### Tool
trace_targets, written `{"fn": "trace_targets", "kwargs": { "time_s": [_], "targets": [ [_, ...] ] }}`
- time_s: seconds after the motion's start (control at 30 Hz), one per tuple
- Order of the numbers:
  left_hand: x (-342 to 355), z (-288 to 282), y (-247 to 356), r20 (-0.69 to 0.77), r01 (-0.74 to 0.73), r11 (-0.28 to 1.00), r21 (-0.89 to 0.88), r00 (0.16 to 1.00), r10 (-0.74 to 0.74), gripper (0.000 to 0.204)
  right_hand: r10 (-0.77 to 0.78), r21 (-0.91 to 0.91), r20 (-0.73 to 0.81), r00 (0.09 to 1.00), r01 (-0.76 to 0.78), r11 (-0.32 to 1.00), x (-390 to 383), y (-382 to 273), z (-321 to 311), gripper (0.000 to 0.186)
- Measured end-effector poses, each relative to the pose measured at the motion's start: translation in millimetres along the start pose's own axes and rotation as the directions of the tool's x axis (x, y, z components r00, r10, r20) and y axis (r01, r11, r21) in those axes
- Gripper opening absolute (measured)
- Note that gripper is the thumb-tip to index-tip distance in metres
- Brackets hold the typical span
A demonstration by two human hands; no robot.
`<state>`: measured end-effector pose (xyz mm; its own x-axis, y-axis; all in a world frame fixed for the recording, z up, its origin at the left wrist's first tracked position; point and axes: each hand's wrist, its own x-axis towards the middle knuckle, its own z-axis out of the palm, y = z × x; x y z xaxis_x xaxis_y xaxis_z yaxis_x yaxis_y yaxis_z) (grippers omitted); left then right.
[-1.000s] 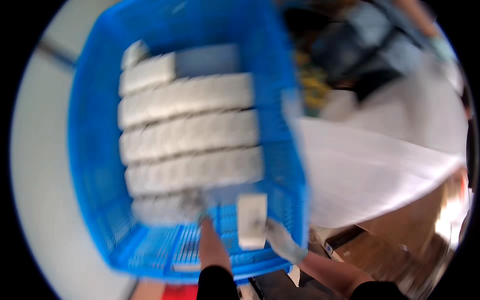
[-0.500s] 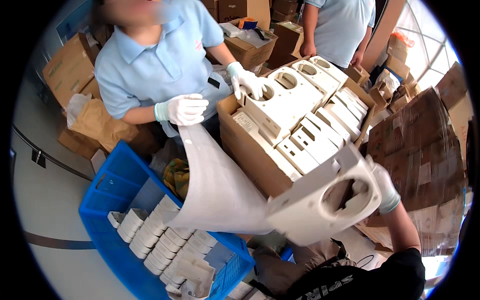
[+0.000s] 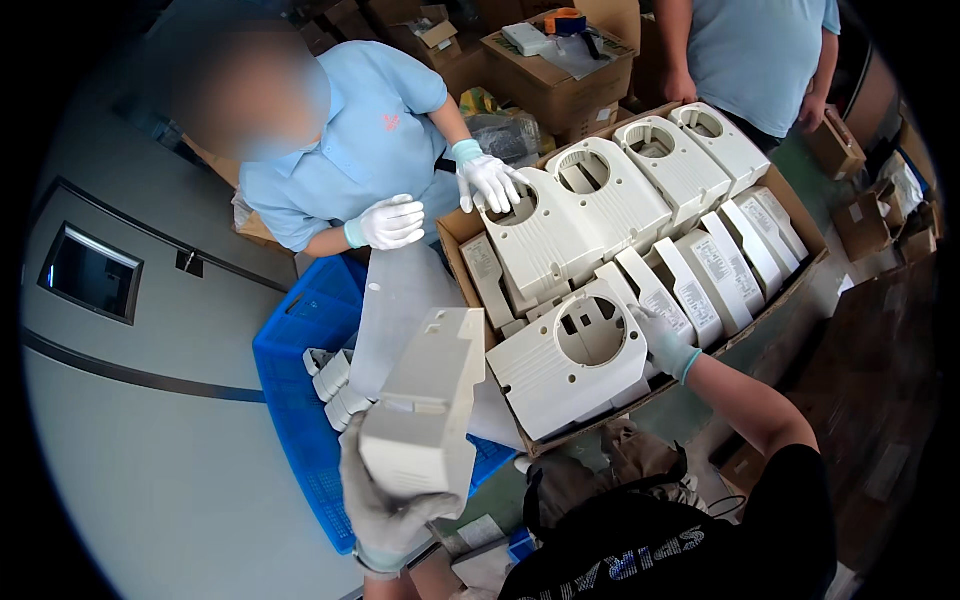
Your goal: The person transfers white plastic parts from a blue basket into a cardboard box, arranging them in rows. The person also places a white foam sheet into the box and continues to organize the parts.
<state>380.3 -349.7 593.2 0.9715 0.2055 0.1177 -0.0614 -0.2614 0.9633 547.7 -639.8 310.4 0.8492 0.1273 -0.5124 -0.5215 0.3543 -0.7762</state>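
Observation:
My gloved left hand [image 3: 385, 500] is closed round the lower end of a white plastic housing [image 3: 425, 405], held up in front of the blue crate. My gloved right hand [image 3: 660, 343] grips the right edge of another white housing [image 3: 530, 365] with a large round hole. That housing lies on the near left corner of a cardboard box [image 3: 815, 255], over other parts. Behind it, a row of similar round-holed housings [image 3: 625, 205] and several upright white parts with labels [image 3: 720, 270] fill the box.
Across the box, a co-worker in a light blue shirt [image 3: 365, 140] rests one gloved hand [image 3: 490, 183] on a housing. A pale sheet [image 3: 400, 290] hangs over the blue plastic crate [image 3: 300, 400], which holds small white parts. Another person stands at the back right.
My right hand has brought the round-holed housing from in front of the box down onto its near left corner. My left hand has come into view holding another housing. The view has shifted.

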Motion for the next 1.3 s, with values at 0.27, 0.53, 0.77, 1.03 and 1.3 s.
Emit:
{"fn": "trace_targets", "kwargs": {
  "time_s": [0.27,0.53,0.77,1.03,1.3],
  "targets": [
    [18.9,51.7,8.7,0.239,-0.324,0.818,0.475,0.942,0.235,0.087,0.147,-0.775,0.287,0.947,0.140,0.616,-42.2,-91.7,15.0,0.084],
    [12.2,72.3,11.0,0.451,-0.457,0.602,0.655,0.875,0.173,0.073,-0.016,-0.844,0.197,0.980,0.178,0.506,-51.2,-101.3,-54.0,0.088],
    [10.4,128.8,-78.4,0.714,-0.721,0.418,0.553,0.669,0.209,0.065,0.030,-0.419,0.027,0.999,-0.016,0.908,-85.7,-148.2,-91.9,0.056],
    [18.3,138.2,-135.9,0.757,-0.764,0.253,0.594,0.637,0.144,0.052,0.192,-0.496,0.102,0.976,-0.117,0.861,-54.1,-168.6,-106.2,0.051],
    [6.1,148.1,-131.0,0.610,-0.576,0.438,0.690,0.789,0.075,0.045,0.237,-0.945,0.076,0.969,-0.006,0.328,-5.6,-171.6,-79.8,0.043]
  ]
}}
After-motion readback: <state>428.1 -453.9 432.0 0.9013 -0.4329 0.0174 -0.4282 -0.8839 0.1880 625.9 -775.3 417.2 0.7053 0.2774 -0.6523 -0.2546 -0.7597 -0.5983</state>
